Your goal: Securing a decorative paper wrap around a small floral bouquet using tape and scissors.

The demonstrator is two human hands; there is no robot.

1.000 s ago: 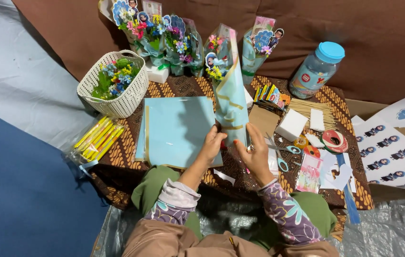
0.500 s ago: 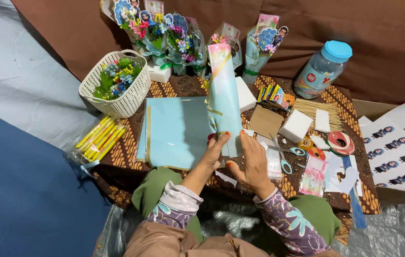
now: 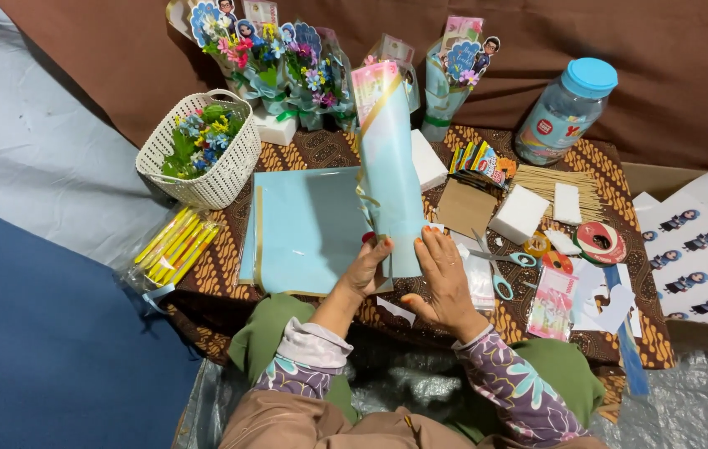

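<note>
Both my hands hold a rolled cone of light blue wrapping paper (image 3: 387, 158) with a pink top and gold edge, standing upright over the low table. My left hand (image 3: 368, 268) grips its lower left edge. On its lower right side, my right hand (image 3: 441, 274) presses flat with spread fingers. A stack of flat light blue sheets (image 3: 304, 229) lies just left of the cone on the patterned brown cloth (image 3: 612, 333).
A white basket of paper flowers (image 3: 200, 150) and yellow sticks in a bag (image 3: 173, 248) sit at left. Finished bouquets (image 3: 287, 62) stand at the back. At right are a blue-lidded jar (image 3: 566, 108), white foam blocks (image 3: 518, 214), scissors (image 3: 495, 262), tape rolls (image 3: 597, 239) and sticker sheets (image 3: 703, 241).
The paper cone has been raised from a slanted, low position to upright and taller. My hands have shifted down to its bottom end.
</note>
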